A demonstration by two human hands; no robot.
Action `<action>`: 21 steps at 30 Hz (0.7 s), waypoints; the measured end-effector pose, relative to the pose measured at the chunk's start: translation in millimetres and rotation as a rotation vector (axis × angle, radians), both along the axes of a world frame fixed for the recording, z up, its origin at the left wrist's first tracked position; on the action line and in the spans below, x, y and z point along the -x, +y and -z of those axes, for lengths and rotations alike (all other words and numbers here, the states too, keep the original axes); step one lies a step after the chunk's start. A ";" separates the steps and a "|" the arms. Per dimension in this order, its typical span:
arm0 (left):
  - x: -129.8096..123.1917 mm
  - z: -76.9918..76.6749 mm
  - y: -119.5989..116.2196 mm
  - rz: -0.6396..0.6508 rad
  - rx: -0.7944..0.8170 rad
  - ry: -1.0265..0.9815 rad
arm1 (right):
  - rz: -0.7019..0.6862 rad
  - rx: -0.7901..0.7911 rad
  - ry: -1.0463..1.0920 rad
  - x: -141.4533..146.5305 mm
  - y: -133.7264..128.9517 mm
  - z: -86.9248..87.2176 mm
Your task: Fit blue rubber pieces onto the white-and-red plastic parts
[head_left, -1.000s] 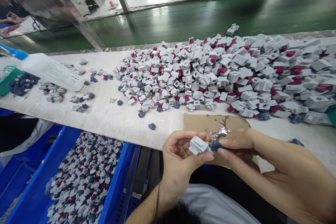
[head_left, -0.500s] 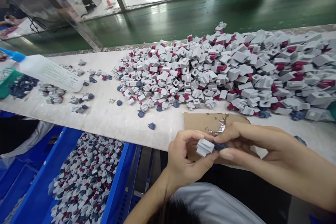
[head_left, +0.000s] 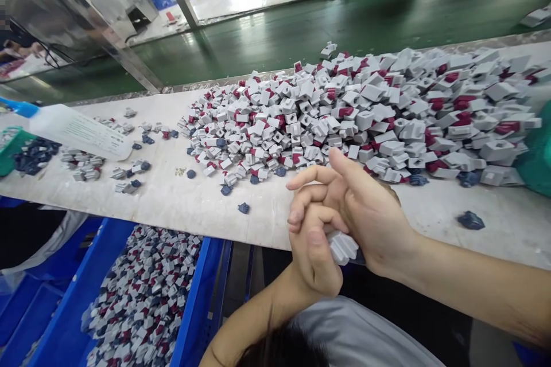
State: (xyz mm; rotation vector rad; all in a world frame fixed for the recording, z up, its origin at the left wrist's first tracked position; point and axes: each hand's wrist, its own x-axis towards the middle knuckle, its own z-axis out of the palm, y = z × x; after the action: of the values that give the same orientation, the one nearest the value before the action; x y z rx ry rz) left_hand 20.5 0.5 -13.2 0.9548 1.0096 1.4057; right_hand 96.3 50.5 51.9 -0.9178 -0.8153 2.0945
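Observation:
My left hand (head_left: 312, 246) curls near the table's front edge, holding a ribbed grey plastic part (head_left: 342, 246) against its thumb side. My right hand (head_left: 361, 206) lies over it, fingers spread across my left fingers, with nothing visible in them. A dark blue piece (head_left: 358, 258) barely shows behind the grey part, and I cannot tell whether they are joined. A large pile of grey parts with crimson pieces (head_left: 301, 120) spreads across the white table (head_left: 193, 218) just beyond my hands.
A blue crate (head_left: 202, 292) full of assembled parts stands below the table's front edge. A squeeze bottle (head_left: 77, 132) and a green basket (head_left: 12, 146) lie at the left. Loose dark blue pieces (head_left: 470, 220) dot the table. A green floor lies beyond.
My hands have closed together. My right hand has left the dark blue piece and now covers my left fingers. The cardboard sheet is hidden, and the view has shifted slightly.

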 end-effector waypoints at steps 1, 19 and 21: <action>-2.0 0.1 0.3 -0.059 -0.096 0.023 | 0.033 0.002 0.018 0.1 -0.6 -0.5; 19.0 -2.5 8.6 -0.059 -0.134 0.276 | 0.068 -0.132 -0.001 7.7 3.1 -5.7; 15.5 -7.9 7.3 -0.073 -0.142 0.278 | 0.010 -0.171 -0.045 5.9 1.6 -4.7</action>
State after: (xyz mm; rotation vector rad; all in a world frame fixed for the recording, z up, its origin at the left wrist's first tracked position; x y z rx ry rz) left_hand 5.0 7.7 -5.3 1.2549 1.1700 1.4458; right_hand 90.4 52.1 56.5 -0.8772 -0.9941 1.9668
